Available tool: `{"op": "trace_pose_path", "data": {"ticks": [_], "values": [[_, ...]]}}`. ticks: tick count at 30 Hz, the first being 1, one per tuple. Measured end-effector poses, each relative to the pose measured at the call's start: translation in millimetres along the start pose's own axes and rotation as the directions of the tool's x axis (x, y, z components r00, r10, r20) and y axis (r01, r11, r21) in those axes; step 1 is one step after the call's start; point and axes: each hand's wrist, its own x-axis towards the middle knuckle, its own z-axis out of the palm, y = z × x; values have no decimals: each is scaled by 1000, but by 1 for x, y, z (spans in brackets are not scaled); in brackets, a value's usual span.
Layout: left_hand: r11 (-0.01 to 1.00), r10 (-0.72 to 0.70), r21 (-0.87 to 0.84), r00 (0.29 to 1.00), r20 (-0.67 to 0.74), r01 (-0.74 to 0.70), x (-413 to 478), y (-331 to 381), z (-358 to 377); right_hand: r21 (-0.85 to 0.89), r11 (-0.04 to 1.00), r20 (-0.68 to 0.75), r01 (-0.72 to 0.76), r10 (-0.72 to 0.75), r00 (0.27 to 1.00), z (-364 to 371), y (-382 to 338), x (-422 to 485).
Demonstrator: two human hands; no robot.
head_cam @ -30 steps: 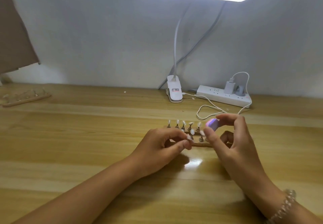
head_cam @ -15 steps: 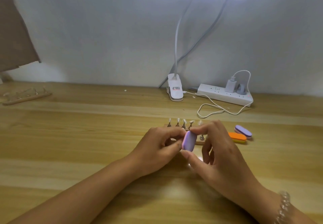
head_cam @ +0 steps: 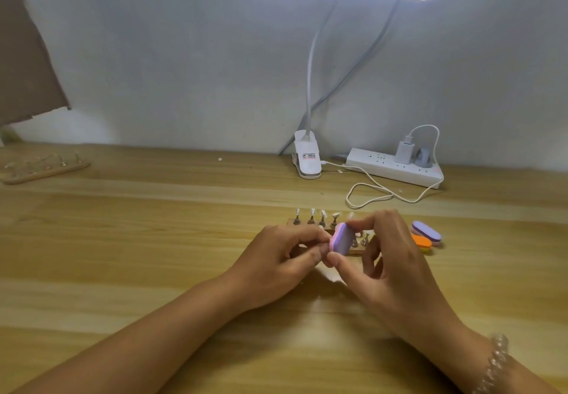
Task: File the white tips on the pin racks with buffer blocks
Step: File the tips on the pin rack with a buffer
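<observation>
Right hand (head_cam: 390, 267) has swung its purple buffer block (head_cam: 339, 238) down from above the rack and now pinches it on edge between thumb and fingertips, against the left hand (head_cam: 285, 258), whose fingers pinch together, probably steadying one white tip that the block hides while it is filed. Just behind, the pin rack (head_cam: 355, 252) keeps more white tips (head_cam: 312, 211) upright; two spare blocks (head_cam: 425, 230) lie within reach at its right, and a second rack (head_cam: 46, 167) waits far left.

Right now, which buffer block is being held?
The purple block with a pink edge, pinched in the right hand over the pin rack. The other purple block and the orange block lie on the desk to its right.
</observation>
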Motion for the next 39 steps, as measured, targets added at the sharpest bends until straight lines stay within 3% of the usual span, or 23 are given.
{"op": "trace_pose_path", "data": {"ticks": [3, 8, 10, 13, 17, 21, 27, 31, 35, 39], "values": [[1000, -27, 16, 999, 20, 26, -2, -4, 1, 11, 998, 64, 61, -61, 996, 2, -3, -2], [993, -65, -103, 998, -9, 64, -1, -4, 2, 137, 980, -105, -148, 163, 981, -6, 8, 5], [995, -54, -91, 998, -18, 52, -1, -4, 2, 111, 990, -108, -91, 103, 989, -5, 3, 3], [999, -30, -21, 1000, -7, 30, -2, -2, 2, 19, 998, 23, 53, -54, 998, 3, -3, -4], [999, -36, 33, 999, -1, 36, 0, 0, 0, 66, 994, 16, -90, 90, 996, -1, 7, 2], [997, -55, 51, 998, 22, 53, 0, -1, 0, -30, 998, 80, 52, -50, 996, 3, -1, -3], [997, -67, 52, 997, 48, 64, 0, 1, -1, -24, 997, 18, -73, 74, 997, -1, 4, 1], [994, -62, 90, 997, 53, 57, 0, 2, -1, -53, 996, -12, -77, 76, 997, 0, 2, 1], [992, -72, 102, 996, 47, 67, -1, 3, -1, -87, 995, 84, 38, -31, 996, 3, -3, -3], [992, -75, 107, 996, 41, 70, 0, 3, 0, -41, 998, 17, -38, 39, 999, 0, 1, 0]]}}
